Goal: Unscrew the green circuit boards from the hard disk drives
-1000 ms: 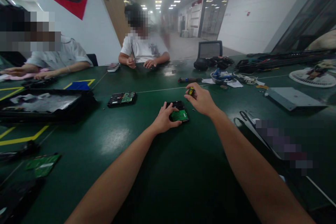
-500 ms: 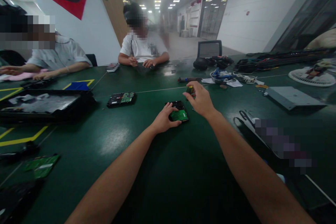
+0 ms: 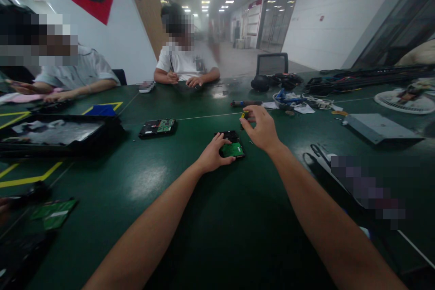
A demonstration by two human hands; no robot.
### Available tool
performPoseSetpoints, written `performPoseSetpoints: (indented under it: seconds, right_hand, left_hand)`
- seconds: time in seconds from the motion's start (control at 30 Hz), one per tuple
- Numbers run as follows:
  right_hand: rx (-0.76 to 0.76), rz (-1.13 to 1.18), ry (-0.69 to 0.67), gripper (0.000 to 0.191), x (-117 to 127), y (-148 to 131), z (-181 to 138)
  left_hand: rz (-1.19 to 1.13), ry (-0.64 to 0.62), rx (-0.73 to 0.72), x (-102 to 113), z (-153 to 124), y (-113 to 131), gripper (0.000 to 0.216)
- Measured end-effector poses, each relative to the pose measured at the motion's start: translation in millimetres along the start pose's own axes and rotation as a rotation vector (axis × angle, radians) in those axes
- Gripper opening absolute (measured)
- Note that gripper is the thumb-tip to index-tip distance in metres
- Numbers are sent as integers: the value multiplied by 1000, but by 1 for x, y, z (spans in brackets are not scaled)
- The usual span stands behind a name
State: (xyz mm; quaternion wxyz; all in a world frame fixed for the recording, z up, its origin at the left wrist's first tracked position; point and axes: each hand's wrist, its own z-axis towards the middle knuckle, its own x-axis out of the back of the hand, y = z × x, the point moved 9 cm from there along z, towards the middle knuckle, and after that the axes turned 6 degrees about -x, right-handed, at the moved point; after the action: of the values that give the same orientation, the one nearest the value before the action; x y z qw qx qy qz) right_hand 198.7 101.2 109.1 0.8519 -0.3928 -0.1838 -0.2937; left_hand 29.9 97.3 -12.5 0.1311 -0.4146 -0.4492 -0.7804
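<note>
A black hard drive (image 3: 232, 149) with a green circuit board lies flat on the dark green table. My left hand (image 3: 214, 152) grips it from the left, the thumb at its near edge and the fingers over its far left part. Just above and right of the drive, my right hand (image 3: 261, 128) pinches a small screwdriver (image 3: 244, 118) with a yellow and dark handle. Its tip is too small to make out. A few tiny screws (image 3: 250, 142) rest on the table right of the drive.
Another hard drive (image 3: 158, 128) lies to the left, with a black tray-like casing (image 3: 64, 145) beyond it. A loose green board (image 3: 56, 213) is at lower left. To the right sits a grey metal box (image 3: 382, 128). Two people sit across the table, near cables and a bowl (image 3: 287, 98).
My right hand's fingers have shifted slightly round the screwdriver, and more of its yellow handle shows. My left hand stays on the hard drive. A blurred shape has entered at the far left edge.
</note>
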Motion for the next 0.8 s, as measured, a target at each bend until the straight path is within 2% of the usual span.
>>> performPoseSetpoints:
  seconds: [0.3, 0.5, 0.8]
  right_hand:
    - [12, -41, 23, 27, 3, -6, -1]
    - [-7, 14, 3, 33, -1, 2, 0]
    - [6, 45, 71, 23, 2, 2, 1]
  left_hand:
    - [-1, -1, 9, 2, 0, 2, 63]
    - [-4, -7, 9, 1, -1, 2, 64]
    - [-4, 6, -1, 0, 0, 1, 65]
